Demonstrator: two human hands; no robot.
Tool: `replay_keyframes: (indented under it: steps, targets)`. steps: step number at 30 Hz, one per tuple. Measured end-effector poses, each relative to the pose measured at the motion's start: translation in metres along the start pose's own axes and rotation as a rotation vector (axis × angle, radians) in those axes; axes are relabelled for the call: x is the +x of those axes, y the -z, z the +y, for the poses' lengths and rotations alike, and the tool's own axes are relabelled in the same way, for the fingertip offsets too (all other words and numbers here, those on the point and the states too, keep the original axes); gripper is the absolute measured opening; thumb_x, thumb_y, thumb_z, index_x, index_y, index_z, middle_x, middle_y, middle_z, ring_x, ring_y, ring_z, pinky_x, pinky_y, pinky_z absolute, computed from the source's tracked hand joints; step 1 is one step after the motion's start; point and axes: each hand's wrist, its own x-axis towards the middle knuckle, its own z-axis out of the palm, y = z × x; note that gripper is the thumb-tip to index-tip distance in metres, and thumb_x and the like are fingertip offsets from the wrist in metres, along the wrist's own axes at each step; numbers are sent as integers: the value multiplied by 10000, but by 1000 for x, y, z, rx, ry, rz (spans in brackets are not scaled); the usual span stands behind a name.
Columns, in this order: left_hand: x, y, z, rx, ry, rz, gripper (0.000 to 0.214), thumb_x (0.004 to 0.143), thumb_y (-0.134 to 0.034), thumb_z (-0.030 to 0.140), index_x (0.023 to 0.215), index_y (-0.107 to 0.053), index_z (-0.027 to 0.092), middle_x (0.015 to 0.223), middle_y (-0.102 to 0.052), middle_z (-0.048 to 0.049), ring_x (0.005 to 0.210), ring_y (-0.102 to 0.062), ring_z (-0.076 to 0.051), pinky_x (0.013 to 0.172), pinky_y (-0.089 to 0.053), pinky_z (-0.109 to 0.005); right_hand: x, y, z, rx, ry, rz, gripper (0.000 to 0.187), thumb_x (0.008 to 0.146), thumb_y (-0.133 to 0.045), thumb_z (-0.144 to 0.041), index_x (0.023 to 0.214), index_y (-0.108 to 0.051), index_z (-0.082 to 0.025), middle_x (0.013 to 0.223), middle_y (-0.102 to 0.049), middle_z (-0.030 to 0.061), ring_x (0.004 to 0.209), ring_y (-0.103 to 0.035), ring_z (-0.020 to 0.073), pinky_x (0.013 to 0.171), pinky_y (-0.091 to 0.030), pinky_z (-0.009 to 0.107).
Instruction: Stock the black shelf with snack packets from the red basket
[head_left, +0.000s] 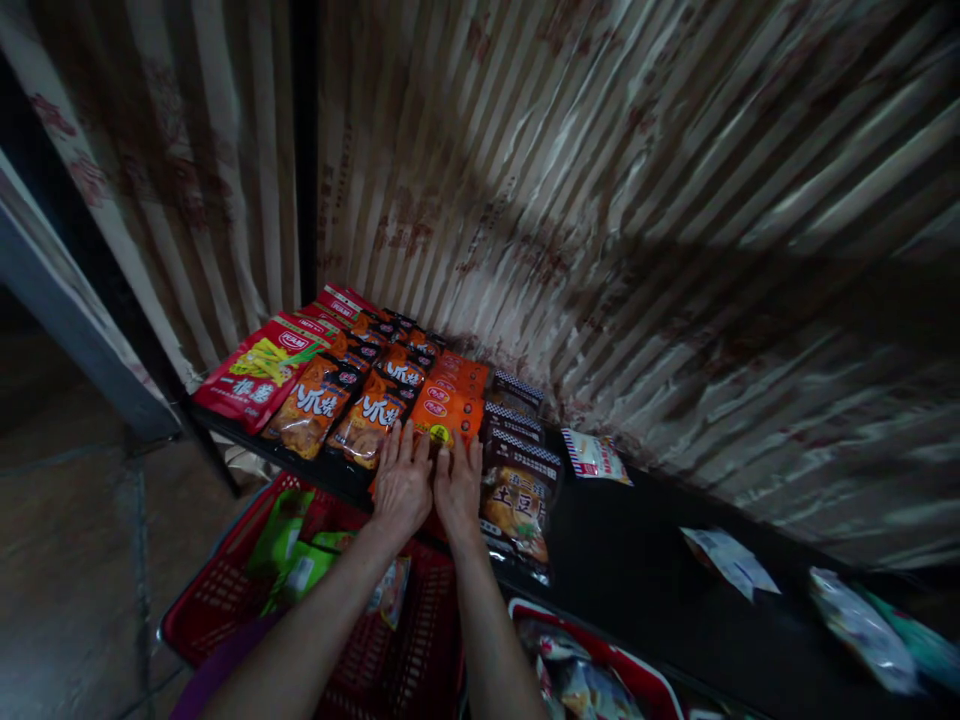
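Observation:
My left hand (403, 485) lies with fingers stretched out over the front of the orange snack packets (448, 402). Beside it, my right hand (457, 490) rests on the same orange row, its fingers extended too. The lower part of the front orange packet is hidden under both hands. Left of it are rows of orange-and-black snack bags (375, 412) and red snack bags (259, 372) with a yellow-green picture. Close to my right hand stands a row of dark brown snack bags (517, 500) with checkered top edges.
The packets lie on a black shelf (615, 570) before a striped curtain (525, 180). Below are a red basket (217, 590) holding green packets (300, 560) and another red-rimmed basket (645, 675). A small white packet (596, 457) and several loose packets lie rightward.

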Motion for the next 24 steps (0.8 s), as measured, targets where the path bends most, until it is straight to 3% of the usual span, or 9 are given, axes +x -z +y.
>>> replay_keyframes:
  steps: [9,16,24]
  targets:
    - [-18,20,-5,-37,-65,-82,437,888,-399,133,1311,-494,84,1444,-398,-186,1377,-292,-306,1114,-297,-470,-29,0,2,54,-47,-50,568,920,-264,-397,1346,-458,-76,1437,-414,171,1407,-227,248,1109,-268,472]
    - [-41,51,-32,-161,-20,-128,540,777,-386,7,1300,-498,76,1402,-465,-164,1329,-395,-226,1095,-364,-379,-44,0,12,67,-75,-76,610,917,-259,-425,1411,-365,-84,1505,-295,174,1398,-267,248,1100,-298,431]
    - [-63,49,-39,-227,71,-223,565,775,-367,5,1330,-460,55,1407,-451,-178,1318,-413,-211,1079,-386,-341,-48,-5,13,43,-44,-55,637,926,-197,-435,1411,-347,-49,1505,-282,193,1414,-220,244,1110,-276,425]
